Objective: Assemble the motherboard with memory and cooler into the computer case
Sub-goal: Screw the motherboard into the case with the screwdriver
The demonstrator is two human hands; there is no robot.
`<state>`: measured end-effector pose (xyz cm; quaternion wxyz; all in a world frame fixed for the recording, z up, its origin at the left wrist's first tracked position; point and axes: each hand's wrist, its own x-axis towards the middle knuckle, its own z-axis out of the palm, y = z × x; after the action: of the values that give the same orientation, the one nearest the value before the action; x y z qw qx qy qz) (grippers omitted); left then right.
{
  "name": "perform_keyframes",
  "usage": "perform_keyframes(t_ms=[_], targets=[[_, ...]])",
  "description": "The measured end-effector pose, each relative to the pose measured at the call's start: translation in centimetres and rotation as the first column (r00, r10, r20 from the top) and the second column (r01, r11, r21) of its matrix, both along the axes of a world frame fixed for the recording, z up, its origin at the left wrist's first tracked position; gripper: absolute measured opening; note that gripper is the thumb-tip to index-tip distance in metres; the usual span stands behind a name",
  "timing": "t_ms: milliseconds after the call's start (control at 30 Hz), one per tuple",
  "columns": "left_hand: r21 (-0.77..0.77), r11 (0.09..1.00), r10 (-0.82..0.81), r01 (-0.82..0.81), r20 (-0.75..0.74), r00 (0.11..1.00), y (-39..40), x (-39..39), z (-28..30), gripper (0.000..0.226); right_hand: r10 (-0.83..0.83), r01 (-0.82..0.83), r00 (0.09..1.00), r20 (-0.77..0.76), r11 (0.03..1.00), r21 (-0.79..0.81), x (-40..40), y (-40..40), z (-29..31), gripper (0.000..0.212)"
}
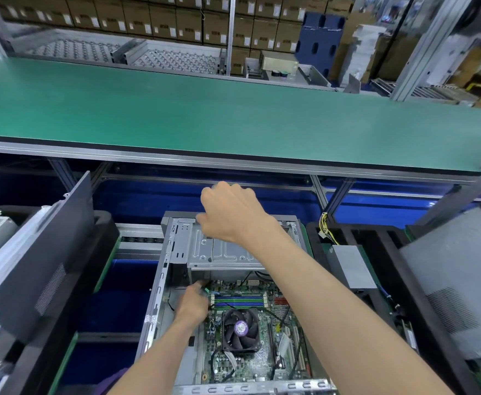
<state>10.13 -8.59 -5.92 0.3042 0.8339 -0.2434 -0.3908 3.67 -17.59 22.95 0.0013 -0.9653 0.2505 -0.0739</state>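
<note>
1. A person's right hand [229, 213] is raised above the far end of an open computer case [159, 283], fingers curled inward in a loose fist; nothing can be seen in its grasp, and whether it holds anything small cannot be told, as only the back of the hand shows.
2. The left hand [193, 302] reaches down inside the case at the near left corner of the memory slots, fingers bent and pinching a small dark cable end [205, 289] with a green tip, at the board's upper left edge.
3. The motherboard [242, 363] lies flat in the bottom of the case, already seated, with blue and green memory sticks [237, 300] set in their slots just beside the left hand.
4. The cooler [240, 329], a dark fan with a purple centre label, sits on the board just below the memory; black cables trail across the board to its right.
5. A grey metal drive cage [219, 249] spans the far end of the case, beneath the raised right hand.
6. A dark side panel [45, 263] leans at a slant to the left of the case.
7. A grey power supply [353, 269] lies to the right, with a bundle of yellow and black wires [326, 226] near it.
8. A green conveyor belt [233, 115] runs across the scene beyond the case, with stacked cardboard boxes [136, 18] on shelves behind.
</note>
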Motion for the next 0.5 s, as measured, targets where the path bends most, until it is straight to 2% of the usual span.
perform_keyframes(t_ms=[67, 133, 233, 300, 367, 433, 500], targets=[[0.005, 1.0, -0.002, 0.002, 0.005, 1.0, 0.02, -0.06, 0.25, 0.054, 0.066, -0.064, 0.998, -0.01, 0.992, 0.107, -0.07, 0.12, 0.26, 0.014], [0.007, 1.0, -0.002, 0.001, 0.012, 1.0, 0.08, -0.1, 0.34, 0.054, 0.06, -0.058, 0.998, -0.01, 0.99, 0.132, -0.12, 0.08, 0.35, 0.013], [0.0, 1.0, -0.001, 0.001, 0.025, 1.0, -0.01, -0.11, 0.14, 0.053, -0.027, 0.027, 1.0, -0.008, 1.0, -0.016, -0.08, -0.05, 0.01, 0.027], [-0.002, 1.0, 0.006, -0.006, 0.023, 1.0, -0.11, -0.09, -0.07, 0.053, -0.042, 0.042, 0.999, -0.007, 0.997, -0.064, 0.0, -0.08, -0.05, 0.024], [-0.004, 1.0, 0.017, -0.017, 0.019, 1.0, -0.09, -0.04, -0.23, 0.052, 0.01, -0.009, 1.0, -0.015, 1.0, 0.025, 0.0, 0.06, 0.22, 0.016], [0.002, 1.0, 0.016, -0.016, 0.024, 1.0, -0.04, 0.04, -0.33, 0.052, 0.065, -0.063, 0.998, -0.01, 0.99, 0.128, -0.08, 0.08, 0.56, 0.018], [0.003, 1.0, 0.009, -0.009, 0.028, 1.0, 0.02, 0.11, -0.48, 0.051, 0.061, -0.06, 0.998, -0.001, 0.99, 0.128, -0.19, 0.05, 0.57, 0.017]])
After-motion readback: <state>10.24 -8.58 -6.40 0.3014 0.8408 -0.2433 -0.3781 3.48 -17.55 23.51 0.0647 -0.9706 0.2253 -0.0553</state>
